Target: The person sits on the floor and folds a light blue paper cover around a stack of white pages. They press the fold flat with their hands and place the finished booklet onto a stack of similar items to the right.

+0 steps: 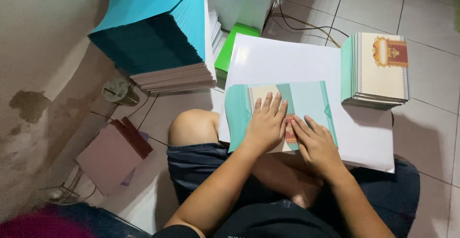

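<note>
single head view, close, steeply downward over the lap toward the tiled floor [431, 123]

To your upper left you have a tall stack of teal sheets [153, 32] resting on paler sheets, leaning toward the stained wall [33, 89], with a green box [233, 46] just beside it. At your upper right you see a neat pile of cream cards [378, 70] with a red and gold emblem on top, standing on the tiled floor [431, 123] near dark cables [306, 26]. At your lower left a pinkish-brown booklet [112, 154] lies on the floor, and a small round object [117, 90] sits by the wall.
</note>
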